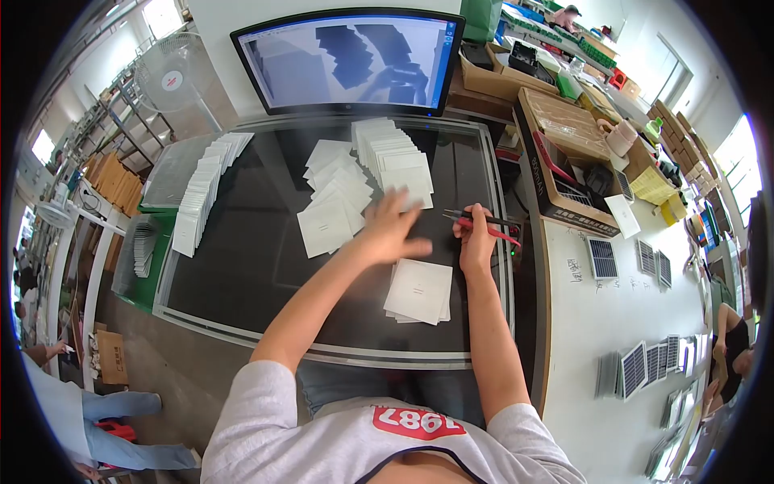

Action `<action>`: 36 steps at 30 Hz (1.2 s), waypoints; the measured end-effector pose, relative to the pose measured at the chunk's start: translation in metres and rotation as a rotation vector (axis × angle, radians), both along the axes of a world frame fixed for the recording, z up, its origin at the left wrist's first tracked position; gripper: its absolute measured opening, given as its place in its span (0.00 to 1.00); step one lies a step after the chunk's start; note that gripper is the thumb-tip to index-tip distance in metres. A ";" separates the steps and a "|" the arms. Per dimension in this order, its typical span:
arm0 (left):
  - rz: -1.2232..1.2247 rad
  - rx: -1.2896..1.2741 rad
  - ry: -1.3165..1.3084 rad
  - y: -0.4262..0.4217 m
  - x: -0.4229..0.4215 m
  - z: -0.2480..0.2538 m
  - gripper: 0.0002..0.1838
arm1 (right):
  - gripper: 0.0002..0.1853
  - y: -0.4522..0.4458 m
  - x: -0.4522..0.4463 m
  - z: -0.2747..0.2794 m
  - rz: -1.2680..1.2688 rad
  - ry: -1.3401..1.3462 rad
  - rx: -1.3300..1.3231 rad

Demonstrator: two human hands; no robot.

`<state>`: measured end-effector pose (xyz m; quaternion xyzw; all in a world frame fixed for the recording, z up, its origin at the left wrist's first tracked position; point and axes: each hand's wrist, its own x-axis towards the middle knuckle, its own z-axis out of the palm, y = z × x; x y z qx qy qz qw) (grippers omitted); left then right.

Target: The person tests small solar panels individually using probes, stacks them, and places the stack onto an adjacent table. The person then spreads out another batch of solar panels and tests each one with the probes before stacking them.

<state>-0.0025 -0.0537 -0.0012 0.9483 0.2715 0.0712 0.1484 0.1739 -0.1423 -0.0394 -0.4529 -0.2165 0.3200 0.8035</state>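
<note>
"Workshop floor [201,371] and a standing fan [172,81] fill the left side, where another person [121,427] in jeans shows. What surrounds the black-topped bench [242,298]?"

"Behind its far edge is a lit monitor [347,64]. On the right, small solar panels [602,258] lie on a white bench [576,323], near an open cardboard box [535,165]."

"And on the black top?"

"White square panels, in groups. One long fanned row [208,185] runs along the left edge, a loose fanned heap [332,189] lies towards the middle, and a tight overlapping row [391,149] sits just right of that heap."

"Where is the left hand [391,232]?"

"At the near ends of the heap and the tight row, blurred, with its fingers spread wide. The fingertips are close to the nearest panel of the tight row; I can't tell whether they touch it."

"The right hand [478,242]?"

"Closed narrowly around red and black probes [504,235], held like pens, their tips pointing left. It is near the bench's right edge."

"Any other panels?"

"A short, slightly uneven pile [419,290], nearer the body than either hand and left of the right forearm. Its top panel carries small marks at the centre."
</note>
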 end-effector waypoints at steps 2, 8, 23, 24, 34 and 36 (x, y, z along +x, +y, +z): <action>0.169 0.152 -0.036 0.018 0.017 -0.013 0.45 | 0.13 0.001 0.000 0.001 -0.006 0.000 0.006; 0.046 0.083 0.101 0.000 0.020 -0.001 0.40 | 0.12 0.003 -0.008 -0.001 -0.024 -0.189 -0.158; -0.055 -0.079 -0.079 0.003 0.002 -0.005 0.41 | 0.12 0.002 -0.010 0.009 0.127 -0.373 -0.348; -0.056 -0.084 -0.090 0.003 0.002 -0.006 0.41 | 0.12 0.001 -0.010 0.009 0.132 -0.376 -0.350; -0.063 -0.101 -0.196 0.004 -0.002 -0.007 0.37 | 0.14 -0.003 -0.003 0.003 0.078 -0.153 -0.161; -0.030 -0.066 -0.218 0.002 -0.004 -0.004 0.36 | 0.14 -0.003 0.007 -0.003 0.054 0.001 -0.030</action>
